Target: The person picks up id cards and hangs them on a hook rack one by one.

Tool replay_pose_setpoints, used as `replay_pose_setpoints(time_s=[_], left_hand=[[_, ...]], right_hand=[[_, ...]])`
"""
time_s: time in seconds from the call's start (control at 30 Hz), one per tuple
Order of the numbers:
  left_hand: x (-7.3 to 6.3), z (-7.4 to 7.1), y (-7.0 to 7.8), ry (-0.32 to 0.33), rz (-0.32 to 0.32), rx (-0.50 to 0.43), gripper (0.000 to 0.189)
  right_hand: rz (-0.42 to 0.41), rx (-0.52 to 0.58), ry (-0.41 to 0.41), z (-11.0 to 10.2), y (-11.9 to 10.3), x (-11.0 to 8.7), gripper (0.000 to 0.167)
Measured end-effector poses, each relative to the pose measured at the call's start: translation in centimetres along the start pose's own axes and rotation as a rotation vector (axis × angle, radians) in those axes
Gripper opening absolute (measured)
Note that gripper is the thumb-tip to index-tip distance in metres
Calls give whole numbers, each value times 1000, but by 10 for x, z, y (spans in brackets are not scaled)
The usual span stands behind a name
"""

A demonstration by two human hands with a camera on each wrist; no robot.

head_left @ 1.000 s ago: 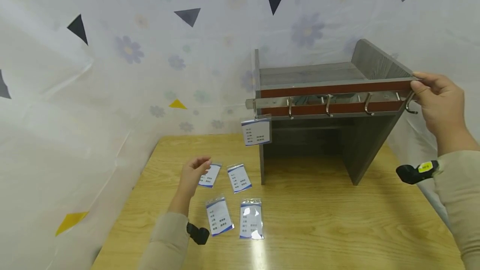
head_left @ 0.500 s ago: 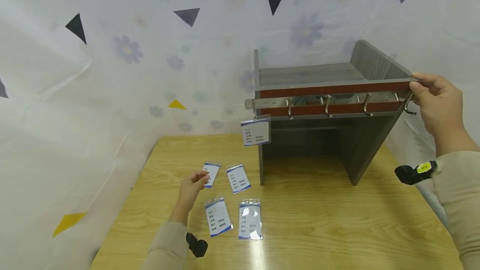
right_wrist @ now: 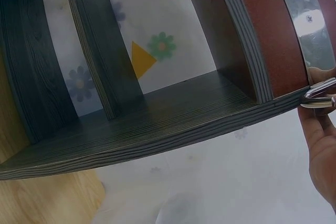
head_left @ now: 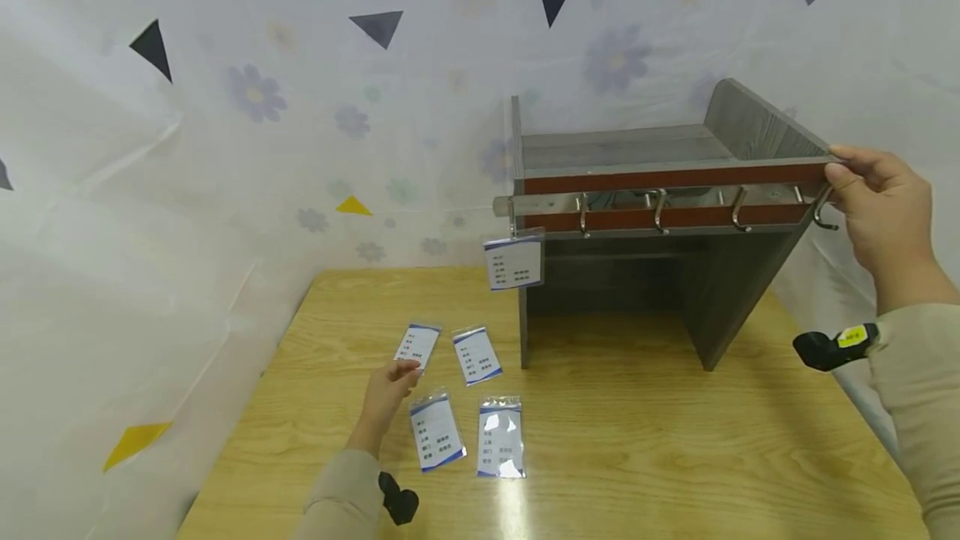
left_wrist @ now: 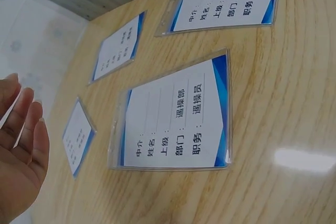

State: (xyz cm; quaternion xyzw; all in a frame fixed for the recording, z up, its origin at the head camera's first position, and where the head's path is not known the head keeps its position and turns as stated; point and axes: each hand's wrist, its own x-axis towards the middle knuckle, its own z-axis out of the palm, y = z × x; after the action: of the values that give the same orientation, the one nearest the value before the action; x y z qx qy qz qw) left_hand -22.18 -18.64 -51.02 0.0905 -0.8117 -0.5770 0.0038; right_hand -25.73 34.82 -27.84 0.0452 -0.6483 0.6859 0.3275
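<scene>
In the head view my left hand [head_left: 388, 394] is above the table by the lower end of the far-left badge [head_left: 418, 342]. Its fingers are loosely bent with nothing between them, and the left wrist view shows them apart from the badges. More clear-sleeved badges lie flat: one at back right [head_left: 477, 355], one at front left [head_left: 437, 432] and one at front right [head_left: 500, 438]. Another badge [head_left: 514, 263] hangs from the leftmost hook of a grey wooden shelf [head_left: 622, 150]. My right hand [head_left: 885, 198] pinches the shelf's front right corner, beside the end hook [head_left: 823, 211].
A metal rail [head_left: 690, 197] with several hooks runs along the shelf's red-brown front. The shelf stands on the light wood table [head_left: 637, 440]. Patterned white sheeting [head_left: 435, 107] hangs behind and at the left.
My left hand has drawn back toward me, uncovering more of the far-left badge. My right hand keeps its grip on the shelf corner, and the badges lie where they were.
</scene>
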Motion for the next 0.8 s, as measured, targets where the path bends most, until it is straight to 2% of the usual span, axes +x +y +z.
replay_pose_setpoints(time_s=[0.37, 0.73, 0.8], left_hand=[[1, 2, -31, -1, -77, 44, 25], [4, 10, -51, -10, -158, 89, 24], [3, 11, -54, -9, -150, 91, 26]], right_hand=[[-4, 41, 10, 1, 0, -2, 26], [-7, 109, 13, 1, 1, -1, 26], [-7, 108, 7, 2, 1, -1, 26]])
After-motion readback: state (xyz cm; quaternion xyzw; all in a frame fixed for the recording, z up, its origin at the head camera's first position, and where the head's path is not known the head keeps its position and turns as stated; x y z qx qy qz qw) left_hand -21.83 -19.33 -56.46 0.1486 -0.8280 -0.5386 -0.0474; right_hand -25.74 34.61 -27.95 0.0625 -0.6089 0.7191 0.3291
